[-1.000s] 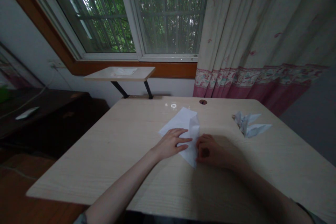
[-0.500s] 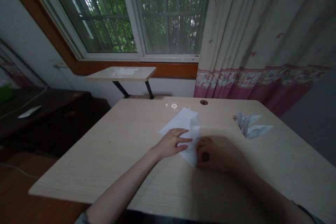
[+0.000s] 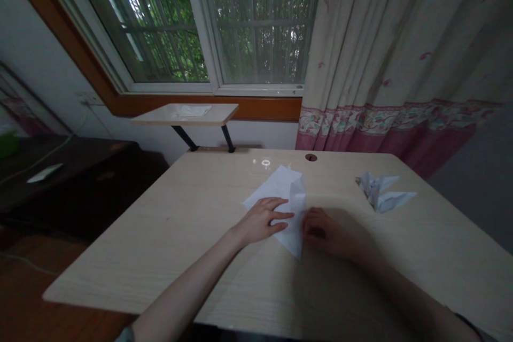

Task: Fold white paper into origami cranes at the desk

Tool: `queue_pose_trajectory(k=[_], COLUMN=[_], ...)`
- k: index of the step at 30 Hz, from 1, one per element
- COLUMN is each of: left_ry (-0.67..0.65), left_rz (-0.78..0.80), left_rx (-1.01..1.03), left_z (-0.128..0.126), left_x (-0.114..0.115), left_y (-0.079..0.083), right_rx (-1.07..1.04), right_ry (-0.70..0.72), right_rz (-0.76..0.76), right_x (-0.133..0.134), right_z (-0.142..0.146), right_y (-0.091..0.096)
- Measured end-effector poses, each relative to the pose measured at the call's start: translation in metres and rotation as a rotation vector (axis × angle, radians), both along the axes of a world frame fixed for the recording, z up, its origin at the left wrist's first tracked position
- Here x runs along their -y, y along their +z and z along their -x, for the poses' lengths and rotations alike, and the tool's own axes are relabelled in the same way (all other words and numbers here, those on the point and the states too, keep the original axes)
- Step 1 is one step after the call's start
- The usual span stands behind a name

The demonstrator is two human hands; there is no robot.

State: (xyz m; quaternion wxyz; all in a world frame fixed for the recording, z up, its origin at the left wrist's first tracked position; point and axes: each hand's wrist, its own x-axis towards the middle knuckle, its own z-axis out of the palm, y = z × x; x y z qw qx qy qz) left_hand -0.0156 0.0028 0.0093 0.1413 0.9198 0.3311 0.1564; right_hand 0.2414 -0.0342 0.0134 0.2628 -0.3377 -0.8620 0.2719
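A white sheet of paper (image 3: 280, 184) lies on the desk with a folded flap along its right side and a pointed corner toward me. My left hand (image 3: 262, 220) rests flat on the sheet, palm down, fingers spread. At the paper's right folded edge, my right hand (image 3: 326, 232) is closed, its curled fingertips and thumb against that edge. Shadow darkens this hand, and its fingertips are partly hidden. Off to the right sits a folded paper crane (image 3: 379, 192) with its wings raised, apart from both hands.
The pale wooden desk (image 3: 192, 214) has a round brown cable-hole cover (image 3: 311, 157) near its back edge. A small raised shelf (image 3: 160, 113) at back left carries white paper (image 3: 194, 110). A curtain (image 3: 360, 64) hangs behind the desk, and a dark cabinet (image 3: 80, 187) stands left.
My right hand has shifted slightly up and right along the paper's edge, uncovering more of the near corner. My left hand and the paper stay in place.
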Motion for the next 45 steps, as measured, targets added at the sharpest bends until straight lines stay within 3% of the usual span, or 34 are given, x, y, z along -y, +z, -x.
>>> queue_pose_trajectory(k=[5,11,22,28,36,40,45], left_ry=[-0.003,-0.004,-0.006,0.004,-0.031,-0.060,-0.077], left_rz=[-0.009,-0.017,-0.023,-0.020,-0.111,-0.161,-0.144], left_rx=[-0.015,-0.007,-0.029,-0.033,0.054,0.155,0.155], left_z=[0.000,0.000,0.000,-0.001,0.000,0.001,0.001], left_x=[0.000,0.001,0.000,0.002,0.001,0.000,0.002], left_y=[0.000,0.001,0.002,0.003,0.000,-0.001,-0.003], right_rx=[-0.057,-0.052,-0.061,-0.065,-0.206,-0.195,-0.183], right_ry=[-0.189,-0.354,-0.376,-0.320,-0.284,-0.344,-0.428], right_rz=[-0.159,-0.105,-0.104,-0.144,-0.468,-0.625,-0.713], right_x=[-0.008,-0.015,-0.019,-0.017,-0.018,-0.018,-0.017], right_z=[-0.009,-0.016,-0.015,-0.014,-0.015,-0.016,-0.017], right_y=[-0.008,-0.017,-0.021,-0.020,-0.027,-0.026,-0.021])
